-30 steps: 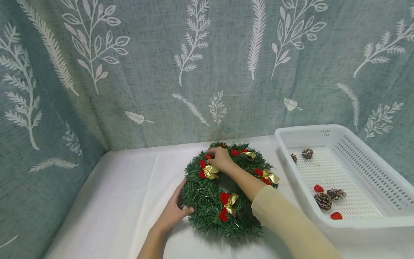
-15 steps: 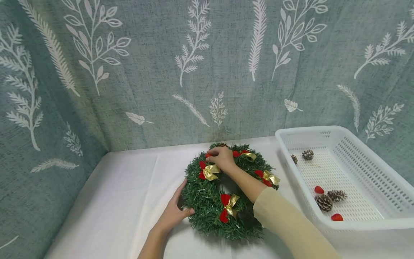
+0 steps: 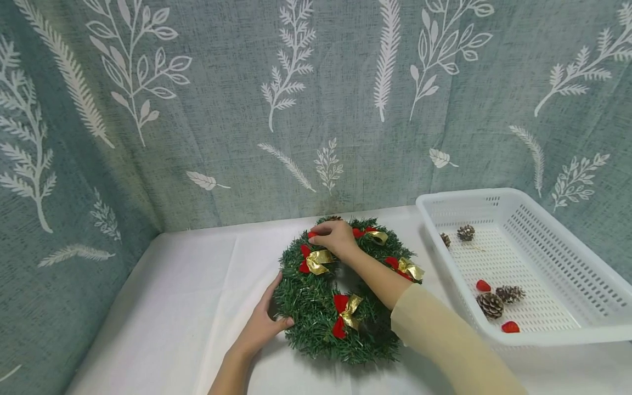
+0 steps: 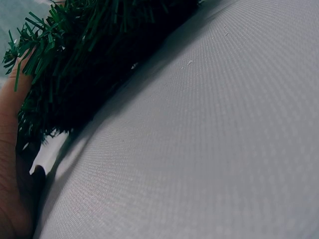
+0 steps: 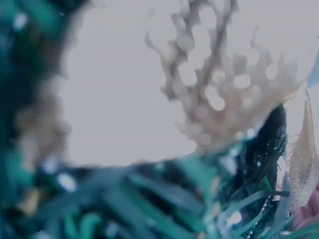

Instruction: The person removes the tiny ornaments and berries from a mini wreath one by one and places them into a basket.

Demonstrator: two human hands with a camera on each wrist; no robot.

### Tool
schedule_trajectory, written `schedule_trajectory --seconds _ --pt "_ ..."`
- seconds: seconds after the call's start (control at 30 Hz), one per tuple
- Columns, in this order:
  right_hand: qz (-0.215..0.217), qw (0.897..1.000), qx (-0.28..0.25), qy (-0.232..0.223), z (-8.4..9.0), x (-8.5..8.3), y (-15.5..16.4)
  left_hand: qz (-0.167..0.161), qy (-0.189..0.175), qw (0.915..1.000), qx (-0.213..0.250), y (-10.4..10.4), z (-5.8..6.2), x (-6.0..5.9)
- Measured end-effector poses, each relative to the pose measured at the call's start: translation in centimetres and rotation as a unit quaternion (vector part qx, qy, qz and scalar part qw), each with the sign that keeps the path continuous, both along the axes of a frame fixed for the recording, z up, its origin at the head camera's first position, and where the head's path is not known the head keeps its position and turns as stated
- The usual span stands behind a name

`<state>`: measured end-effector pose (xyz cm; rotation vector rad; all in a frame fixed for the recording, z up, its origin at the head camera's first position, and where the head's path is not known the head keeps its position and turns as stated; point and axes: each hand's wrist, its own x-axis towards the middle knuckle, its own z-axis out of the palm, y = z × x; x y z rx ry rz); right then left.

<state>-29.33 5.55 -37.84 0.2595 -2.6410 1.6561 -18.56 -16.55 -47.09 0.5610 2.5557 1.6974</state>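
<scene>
A green tinsel wreath (image 3: pixel 311 299) lies on the white tablecloth. Red-and-gold bows, such as the front bow (image 3: pixel 347 314) and the left bow (image 3: pixel 316 260), decorate it, and a pine cone (image 3: pixel 334 218) shows at its far side. My left hand (image 3: pixel 259 329) grips the wreath's left edge, thumb in front and the other fingers partly hidden behind it; the left wrist view shows this hand (image 4: pixel 11 149) against the bristles. Reaching across the wreath, my right hand (image 3: pixel 339 240) pinches a small red berry ornament (image 3: pixel 312 235) at the far-left part of the ring, above the left bow.
To the right stands a white perforated basket (image 3: pixel 558 336) holding several pine cones (image 3: pixel 490 305) and red ornaments (image 3: pixel 511 327). A grey-green leaf-patterned curtain (image 3: pixel 232 126) hangs behind and along the left. Tablecloth (image 3: pixel 182 307) extends left of the wreath.
My right hand shifts slightly with the red ornament, its fingers now covering more of it. The left hand keeps its hold on the wreath. The head view moves a little.
</scene>
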Motion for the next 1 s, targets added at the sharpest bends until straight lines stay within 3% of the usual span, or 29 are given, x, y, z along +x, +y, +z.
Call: schedule_trajectory --seconds 0.4,0.67,1.0 --pt "0.044 0.999 -0.014 0.015 2.0 1.8 0.7 0.000 -0.004 1.0000 0.004 0.0 0.0 -0.1" --pt "0.056 0.997 0.006 0.043 2.4 2.7 1.8 -0.002 -0.006 0.9999 0.008 0.0 0.0 -0.1" --pt "0.067 0.995 0.011 0.077 3.2 4.9 2.5 0.000 -0.004 1.0000 0.001 -0.1 0.1 0.1"
